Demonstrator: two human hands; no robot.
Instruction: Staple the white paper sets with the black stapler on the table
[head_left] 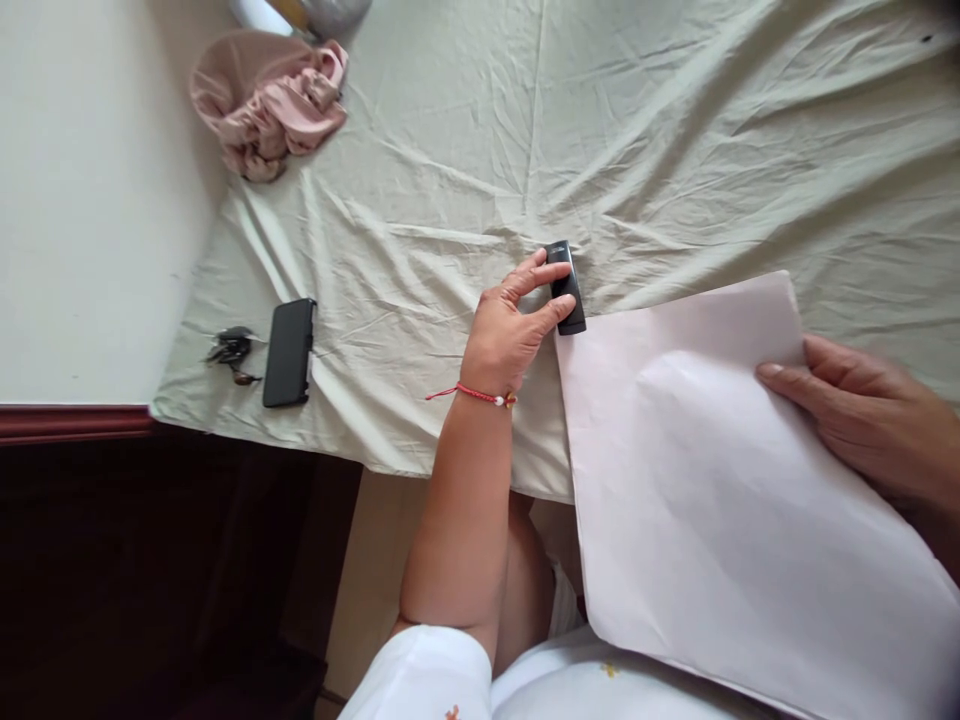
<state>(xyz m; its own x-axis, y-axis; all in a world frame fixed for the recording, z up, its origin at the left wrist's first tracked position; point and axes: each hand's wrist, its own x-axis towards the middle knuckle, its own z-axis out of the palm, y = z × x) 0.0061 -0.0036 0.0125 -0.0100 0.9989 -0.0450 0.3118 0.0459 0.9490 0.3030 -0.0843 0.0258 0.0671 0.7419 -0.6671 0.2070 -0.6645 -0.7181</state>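
My left hand (517,310), with a red string bracelet at the wrist, grips a small black stapler (567,285) between thumb and fingers. The lower end of the stapler meets the top left corner of a stack of white paper (697,480). Whether the corner lies inside its jaws cannot be made out. On the right edge of the paper, my right hand (870,400) is closed, thumb on top and fingers hidden underneath. The sheets slant from the table down over my lap, with a slight bulge in the middle.
A wrinkled pale green cloth (420,330) covers the table. To the left lie a black phone (289,353) and a small dark bunch of items (231,348), perhaps keys. A crumpled pink cloth (277,105) sits at the back left by the white wall (82,200).
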